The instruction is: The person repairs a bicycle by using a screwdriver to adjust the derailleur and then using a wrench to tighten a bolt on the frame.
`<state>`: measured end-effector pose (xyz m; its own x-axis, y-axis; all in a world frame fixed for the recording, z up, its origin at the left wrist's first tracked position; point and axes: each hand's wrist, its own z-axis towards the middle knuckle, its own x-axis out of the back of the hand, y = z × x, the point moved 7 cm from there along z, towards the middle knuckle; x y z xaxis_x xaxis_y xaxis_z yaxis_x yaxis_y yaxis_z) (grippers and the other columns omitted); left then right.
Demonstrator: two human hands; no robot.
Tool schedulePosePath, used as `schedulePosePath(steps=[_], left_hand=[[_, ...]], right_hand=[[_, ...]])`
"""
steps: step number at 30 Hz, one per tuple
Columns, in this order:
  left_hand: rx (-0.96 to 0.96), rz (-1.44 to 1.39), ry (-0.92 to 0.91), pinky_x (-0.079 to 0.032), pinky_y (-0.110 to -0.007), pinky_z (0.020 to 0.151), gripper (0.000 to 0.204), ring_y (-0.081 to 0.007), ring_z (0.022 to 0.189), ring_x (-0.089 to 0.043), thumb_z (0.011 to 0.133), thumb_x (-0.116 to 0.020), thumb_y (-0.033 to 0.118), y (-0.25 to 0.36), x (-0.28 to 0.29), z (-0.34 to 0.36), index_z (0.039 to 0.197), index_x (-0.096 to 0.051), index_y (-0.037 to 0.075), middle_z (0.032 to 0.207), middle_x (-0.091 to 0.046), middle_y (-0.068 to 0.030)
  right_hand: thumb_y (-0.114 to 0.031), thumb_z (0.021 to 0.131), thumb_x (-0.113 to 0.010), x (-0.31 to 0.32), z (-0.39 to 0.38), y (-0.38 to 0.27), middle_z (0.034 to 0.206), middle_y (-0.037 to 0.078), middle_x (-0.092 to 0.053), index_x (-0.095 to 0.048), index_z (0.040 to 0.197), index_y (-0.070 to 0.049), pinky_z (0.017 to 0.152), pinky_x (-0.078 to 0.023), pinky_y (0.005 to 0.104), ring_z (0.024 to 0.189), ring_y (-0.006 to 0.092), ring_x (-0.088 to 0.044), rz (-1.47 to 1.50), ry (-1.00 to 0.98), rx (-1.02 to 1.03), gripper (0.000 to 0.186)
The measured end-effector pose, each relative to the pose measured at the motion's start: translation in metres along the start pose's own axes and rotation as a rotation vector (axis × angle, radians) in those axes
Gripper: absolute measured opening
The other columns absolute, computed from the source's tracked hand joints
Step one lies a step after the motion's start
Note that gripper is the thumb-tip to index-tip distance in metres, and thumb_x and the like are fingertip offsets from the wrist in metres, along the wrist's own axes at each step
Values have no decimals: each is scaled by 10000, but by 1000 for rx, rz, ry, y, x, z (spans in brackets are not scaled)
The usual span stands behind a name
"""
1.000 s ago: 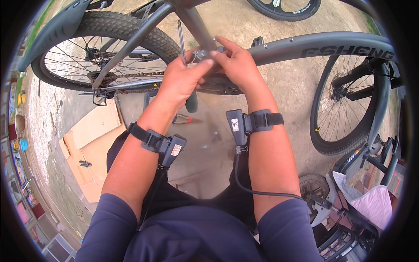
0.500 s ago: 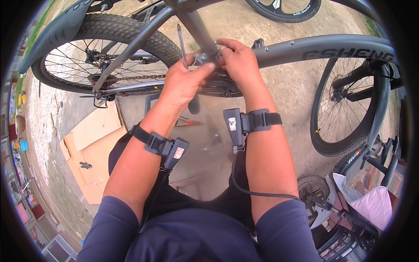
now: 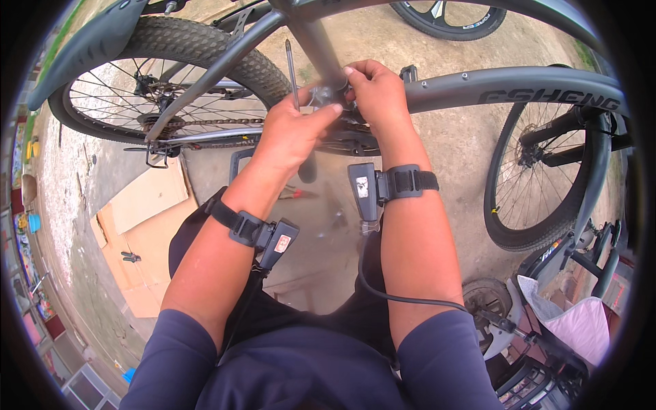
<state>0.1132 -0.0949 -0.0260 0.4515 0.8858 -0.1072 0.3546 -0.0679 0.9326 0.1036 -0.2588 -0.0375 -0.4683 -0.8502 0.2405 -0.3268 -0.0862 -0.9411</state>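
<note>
A dark grey bicycle frame (image 3: 444,90) stretches across in front of me. My left hand (image 3: 292,131) is closed around a screwdriver (image 3: 292,74), whose thin shaft sticks up past the fingers. The left thumb and fingers are also at a blurred, shiny greyish piece (image 3: 324,96) by the foot of the seat tube (image 3: 316,42). Just right of that tube, my right hand (image 3: 380,97) has thumb and forefinger pinched together, close to the left thumb. What the pinch holds is too blurred and covered to make out. Bands with small black devices circle both forearms.
The rear wheel (image 3: 167,35) and chain (image 3: 205,124) lie to the left, the front wheel (image 3: 493,171) to the right. Below the frame, red-handled pliers (image 3: 298,194) rest on the ground. Cardboard (image 3: 154,208) with a small dark object is left of my legs. Another vehicle (image 3: 492,307) stands lower right.
My right hand has shifted slightly, its forefinger now drawn in toward the thumb. My left hand and the screwdriver sit slightly further right. The view has tilted a little.
</note>
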Motion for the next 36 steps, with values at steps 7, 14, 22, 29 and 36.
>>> schedulePosePath(steps=[7, 14, 22, 29, 36], left_hand=[[8, -67, 2, -455, -201, 594, 535, -41, 652, -527, 897, -776, 213, 2, -4, -2, 1364, -594, 28, 835, -644, 44], [8, -63, -2, -454, -202, 593, 568, -43, 652, -526, 898, -772, 210, 1, -4, -2, 1389, -568, 10, 851, -658, 34], [13, -11, 20, -450, -209, 603, 592, -46, 663, -517, 891, -774, 234, -1, -2, -1, 1399, -563, 15, 858, -666, 30], [39, 24, 39, -445, -201, 612, 615, -45, 668, -515, 880, -779, 240, -6, 1, 2, 1409, -558, 16, 852, -671, 29], [44, 38, 41, -439, -201, 604, 621, -44, 657, -515, 871, -788, 237, -7, 2, 3, 1407, -563, 21, 832, -659, 35]], right_hand=[[-242, 971, -657, -2, 12, 9, 708, 18, -626, -704, 1028, -2, 578, -433, 269, 621, 94, -546, -120, 25, 87, 251], [-278, 971, -657, -2, 10, 10, 705, 27, -626, -701, 1017, 9, 574, -451, 284, 605, 105, -558, -86, 52, 91, 295], [-309, 953, -673, 0, 15, 5, 729, 32, -629, -697, 1007, 6, 574, -449, 278, 611, 111, -556, -297, 104, 166, 320], [-277, 939, -678, -3, 14, 9, 729, 23, -597, -679, 937, 7, 555, -410, 280, 604, 105, -514, 44, 22, 3, 284], [-333, 934, -604, -2, 14, 3, 864, 178, -680, -697, 973, 23, 757, -489, 386, 810, 282, -639, -221, 59, -9, 370]])
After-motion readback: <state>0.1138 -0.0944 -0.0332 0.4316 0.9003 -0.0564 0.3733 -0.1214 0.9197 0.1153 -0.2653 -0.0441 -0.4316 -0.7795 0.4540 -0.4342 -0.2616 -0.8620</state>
